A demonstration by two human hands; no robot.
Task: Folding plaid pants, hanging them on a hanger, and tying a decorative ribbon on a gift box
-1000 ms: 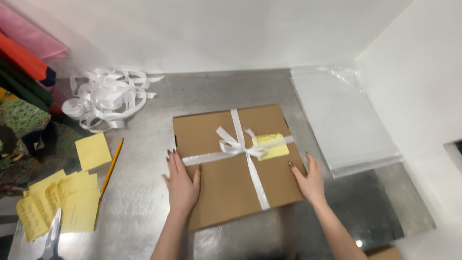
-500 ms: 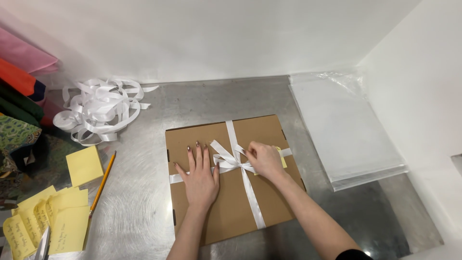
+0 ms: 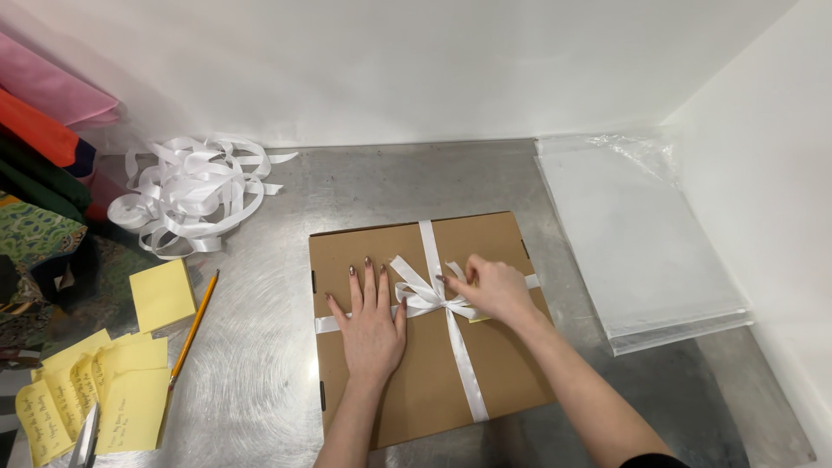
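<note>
Head view has me looking down at a flat brown box point(image 3: 425, 347) in the middle of the steel counter point(image 3: 260, 381), tied crosswise with white ribbon point(image 3: 459, 364). My left hand point(image 3: 371, 321) lies flat, fingers spread, on the lid beside the bow point(image 3: 420, 290). My right hand point(image 3: 494, 290) is curled at the bow, seemingly pinching a loop. Yellow notes point(image 3: 160, 295) and a pencil point(image 3: 195, 328) lie left.

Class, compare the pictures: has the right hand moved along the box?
Yes. The right hand went from the cardboard box's right edge inward to the white bow.
</note>
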